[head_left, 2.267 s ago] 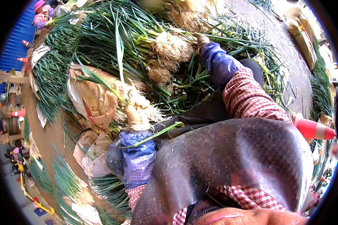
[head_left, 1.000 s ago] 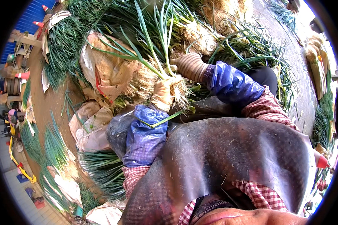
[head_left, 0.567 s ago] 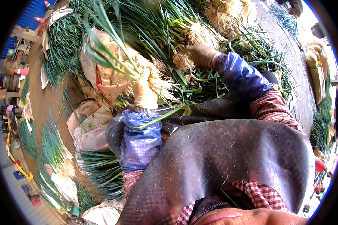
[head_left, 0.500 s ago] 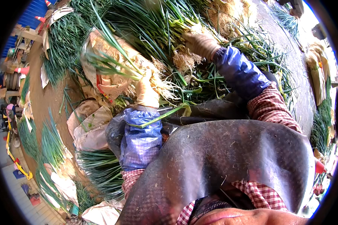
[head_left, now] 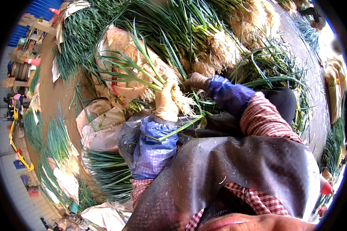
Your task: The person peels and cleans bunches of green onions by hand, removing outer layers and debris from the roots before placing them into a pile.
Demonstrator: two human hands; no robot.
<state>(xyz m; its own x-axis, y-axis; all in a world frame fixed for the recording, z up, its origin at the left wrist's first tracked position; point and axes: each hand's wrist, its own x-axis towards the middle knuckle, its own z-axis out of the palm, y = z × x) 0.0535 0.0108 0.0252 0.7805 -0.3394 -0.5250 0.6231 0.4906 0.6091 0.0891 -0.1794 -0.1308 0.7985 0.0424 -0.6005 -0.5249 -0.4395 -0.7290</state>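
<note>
My left hand (head_left: 166, 103), in a tan glove, is closed around a small bunch of green onions (head_left: 152, 79). Their leaves point up and left, and their pale roots hang out at the right of the glove. Just right of these roots is my right hand (head_left: 197, 82), also gloved, with its fingers closed around a green onion (head_left: 176, 56) whose leaf rises up and left. Beyond both hands lies a big heap of green onions (head_left: 173, 23) with shaggy roots (head_left: 221, 48). A loose leaf (head_left: 177, 131) lies across my left sleeve.
A stuffed beige sack (head_left: 117, 42) stands beyond my left hand, with a crumpled pale sack (head_left: 100, 129) nearer. More onion bundles (head_left: 108, 171) lie at the left on the brown floor (head_left: 46, 92). Loose green trimmings (head_left: 273, 69) pile up at the right. A dark apron (head_left: 235, 169) covers my lap.
My right hand has come back from the heap toward my left hand, now with a green onion in it. My left hand keeps its bunch. The whole view has shifted slightly.
</note>
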